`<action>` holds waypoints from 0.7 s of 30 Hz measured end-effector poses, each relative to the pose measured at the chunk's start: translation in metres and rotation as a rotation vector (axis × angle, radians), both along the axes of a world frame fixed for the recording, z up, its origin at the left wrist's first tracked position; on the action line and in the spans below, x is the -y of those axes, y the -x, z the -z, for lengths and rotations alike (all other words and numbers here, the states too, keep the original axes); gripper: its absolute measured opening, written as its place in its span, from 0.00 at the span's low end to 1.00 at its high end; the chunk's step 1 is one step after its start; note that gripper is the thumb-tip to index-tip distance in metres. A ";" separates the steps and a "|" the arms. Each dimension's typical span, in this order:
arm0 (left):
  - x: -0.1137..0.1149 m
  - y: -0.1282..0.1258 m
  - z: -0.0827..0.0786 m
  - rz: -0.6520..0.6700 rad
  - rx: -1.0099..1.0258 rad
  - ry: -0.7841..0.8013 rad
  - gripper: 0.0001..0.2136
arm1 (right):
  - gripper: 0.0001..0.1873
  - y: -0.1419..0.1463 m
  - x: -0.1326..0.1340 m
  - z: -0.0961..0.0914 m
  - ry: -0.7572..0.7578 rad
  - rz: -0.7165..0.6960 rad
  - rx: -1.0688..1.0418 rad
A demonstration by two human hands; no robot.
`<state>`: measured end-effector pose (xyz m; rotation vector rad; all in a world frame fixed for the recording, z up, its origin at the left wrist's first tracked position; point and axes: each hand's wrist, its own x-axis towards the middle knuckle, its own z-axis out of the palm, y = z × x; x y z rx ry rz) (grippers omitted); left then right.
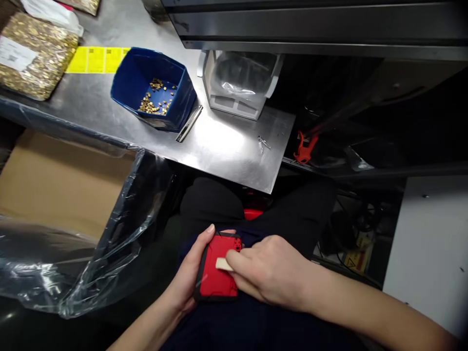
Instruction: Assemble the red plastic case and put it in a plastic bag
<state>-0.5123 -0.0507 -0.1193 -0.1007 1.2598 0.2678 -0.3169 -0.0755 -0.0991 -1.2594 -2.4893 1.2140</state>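
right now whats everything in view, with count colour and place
Bench: one, silver, top left
Bin: one, blue, on bench
Bits: many, gold, in bin
Bags: two, gold, bench's left
Labels: several, yellow, by bin
Tool: one, silver, beside bin
Holder: one, pale, on bench
Plastic: uncounted, clear, in holder
Clippers: one, silver, bench's right
Orange thing: one, right of bench
Box: one, brown, left edge
Liner: one, clear, over box
Panel: one, white, right edge
Case: one, red-and-black, lower centre
Strip: one, cream, over case
Legs: two, black-clothed, below bench
Left hand: one, bare, holding case
Right hand: one, bare, holding strip
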 end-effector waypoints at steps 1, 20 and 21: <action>0.001 -0.002 0.000 0.012 -0.006 0.002 0.25 | 0.12 -0.002 0.000 0.000 0.003 0.004 0.017; 0.016 -0.009 0.007 0.068 -0.001 -0.059 0.27 | 0.12 -0.017 0.002 -0.016 0.111 -0.078 0.176; 0.017 -0.009 0.008 0.078 0.003 -0.078 0.28 | 0.13 -0.016 0.001 -0.016 0.105 -0.082 0.193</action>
